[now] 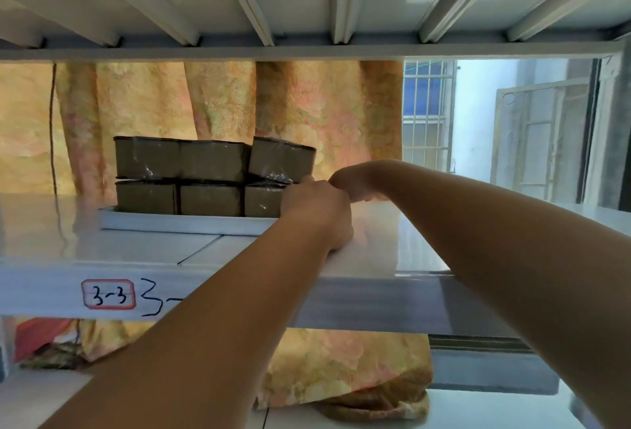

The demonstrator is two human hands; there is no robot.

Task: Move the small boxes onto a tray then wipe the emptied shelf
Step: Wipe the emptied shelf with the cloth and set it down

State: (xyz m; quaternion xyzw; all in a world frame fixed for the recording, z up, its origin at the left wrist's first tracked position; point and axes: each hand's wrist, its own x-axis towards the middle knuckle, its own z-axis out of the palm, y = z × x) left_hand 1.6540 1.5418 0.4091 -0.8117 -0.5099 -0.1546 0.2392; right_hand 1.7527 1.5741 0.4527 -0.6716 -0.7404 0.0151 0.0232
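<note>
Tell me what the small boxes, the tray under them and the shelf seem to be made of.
Small brown boxes: likely cardboard, wrapped in clear glossy film; it wrinkles and glints.
Shallow pale grey tray: painted metal or plastic, can't tell; smooth low straight rim.
White shelf: probably painted sheet metal, semi-gloss; it mirrors the curtain, and the shelf above shows folded ribs.

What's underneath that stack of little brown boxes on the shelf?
A shallow pale tray sits under the brown boxes, resting on the white shelf. The left hand covers the tray's right end, so that corner and the tray's floor beneath the boxes are hidden.
</note>
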